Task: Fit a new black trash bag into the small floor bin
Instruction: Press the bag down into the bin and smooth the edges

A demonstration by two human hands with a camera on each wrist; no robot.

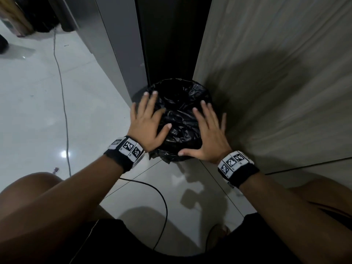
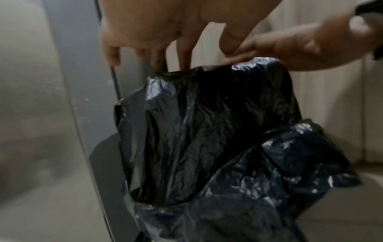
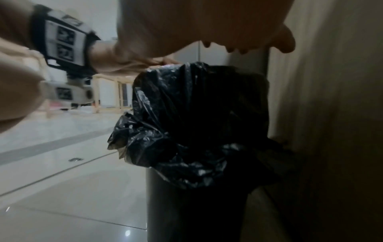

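Observation:
A small dark floor bin (image 3: pixel 196 212) stands in a corner, with a crinkled black trash bag (image 1: pixel 179 119) over its mouth. The bag's edge is folded down outside the rim and hangs in loose bunches (image 3: pixel 165 147) around the upper wall. My left hand (image 1: pixel 150 119) lies flat with spread fingers over the left side of the bin's top. My right hand (image 1: pixel 207 130) lies the same way over the right side. In the left wrist view, the fingers (image 2: pixel 184 54) of the left hand reach down to the bag's (image 2: pixel 207 122) top edge. Neither hand grips the plastic.
A grey cabinet side (image 1: pixel 118 54) stands close on the bin's left and a wood-grain panel (image 1: pixel 266 73) on its right, with a dark gap (image 1: pixel 171 35) behind. A grey cable (image 1: pixel 62 96) and a black cable (image 1: pixel 164 206) lie on the glossy white tile floor (image 1: pixel 38 111). My knees frame the bottom of the view.

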